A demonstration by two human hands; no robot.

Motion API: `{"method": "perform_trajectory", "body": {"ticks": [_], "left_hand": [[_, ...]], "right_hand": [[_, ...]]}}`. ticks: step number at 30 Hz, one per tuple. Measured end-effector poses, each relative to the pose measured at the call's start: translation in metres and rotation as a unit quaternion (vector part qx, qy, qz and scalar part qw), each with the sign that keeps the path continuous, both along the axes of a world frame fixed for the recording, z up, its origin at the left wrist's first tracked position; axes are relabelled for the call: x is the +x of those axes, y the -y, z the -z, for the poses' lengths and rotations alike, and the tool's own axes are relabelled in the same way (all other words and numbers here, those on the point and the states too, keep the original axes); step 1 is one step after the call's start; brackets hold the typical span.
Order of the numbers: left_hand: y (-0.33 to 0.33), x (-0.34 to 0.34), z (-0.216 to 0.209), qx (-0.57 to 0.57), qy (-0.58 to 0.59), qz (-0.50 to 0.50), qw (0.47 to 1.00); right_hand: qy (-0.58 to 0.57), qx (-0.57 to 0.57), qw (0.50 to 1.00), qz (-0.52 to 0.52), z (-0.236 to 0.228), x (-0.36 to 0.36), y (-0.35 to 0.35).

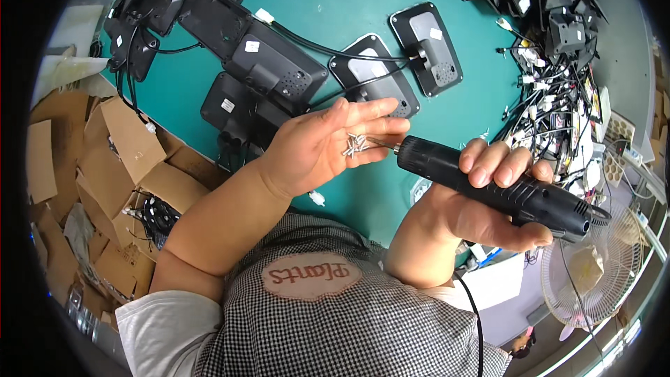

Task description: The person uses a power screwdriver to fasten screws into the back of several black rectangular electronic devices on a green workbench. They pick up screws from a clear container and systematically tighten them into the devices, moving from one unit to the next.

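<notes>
My left hand [310, 143] is turned palm up with its fingers stretched out. Several small silver screws [356, 144] lie in a little heap on its fingers. Wrapped in my right hand [481, 202] is a black electric screwdriver [488, 185], pointing left. Its bit reaches to the screws; whether a screw sits on the tip is too small to tell. Beyond my hands, a black plastic unit with a grey panel [377, 70] lies on the green table [349, 195], with a similar black unit [429, 49] to its right.
More black units [269, 63] are piled at the left, with cables among them. A heap of wires with white connectors [541, 91] lies along the right side. Open cardboard boxes [125, 139] stand at the left, and a fan [593, 265] at the lower right.
</notes>
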State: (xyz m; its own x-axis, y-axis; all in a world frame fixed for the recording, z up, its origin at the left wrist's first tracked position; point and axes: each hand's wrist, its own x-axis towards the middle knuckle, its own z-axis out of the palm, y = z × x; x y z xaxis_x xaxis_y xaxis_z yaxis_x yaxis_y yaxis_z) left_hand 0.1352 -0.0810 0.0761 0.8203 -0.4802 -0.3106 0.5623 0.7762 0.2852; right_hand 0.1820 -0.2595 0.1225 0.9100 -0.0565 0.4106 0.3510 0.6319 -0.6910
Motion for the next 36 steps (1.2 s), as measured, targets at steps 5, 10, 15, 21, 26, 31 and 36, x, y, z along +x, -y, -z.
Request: {"method": "perform_trajectory", "body": {"ticks": [5,10,15,21,26,31,36], "left_hand": [[0.016,-0.013,-0.003,0.024,0.016,-0.013,0.999],[0.027,-0.026,-0.009,0.105,0.015,0.029,0.994],[0.034,-0.039,-0.009,0.194,0.017,0.107,0.975],[0.038,-0.054,-0.003,0.200,-0.002,0.060,0.978],[0.029,-0.056,-0.012,0.176,-0.033,0.045,0.983],[0.008,-0.048,-0.024,0.215,-0.038,0.056,0.974],[-0.022,-0.039,-0.022,0.206,-0.044,0.029,0.977]], "right_hand": [[-0.015,-0.004,1.000,0.007,-0.007,-0.015,0.012],[-0.011,0.016,1.000,0.019,-0.016,-0.025,0.028],[0.001,0.022,1.000,-0.002,-0.021,-0.031,0.038],[0.013,0.024,1.000,0.015,-0.028,-0.037,0.045],[0.018,0.033,0.999,0.012,-0.031,-0.036,0.035],[0.017,0.033,0.999,0.007,-0.035,-0.031,0.019],[0.004,0.033,0.999,0.018,-0.033,-0.023,-0.007]]}}
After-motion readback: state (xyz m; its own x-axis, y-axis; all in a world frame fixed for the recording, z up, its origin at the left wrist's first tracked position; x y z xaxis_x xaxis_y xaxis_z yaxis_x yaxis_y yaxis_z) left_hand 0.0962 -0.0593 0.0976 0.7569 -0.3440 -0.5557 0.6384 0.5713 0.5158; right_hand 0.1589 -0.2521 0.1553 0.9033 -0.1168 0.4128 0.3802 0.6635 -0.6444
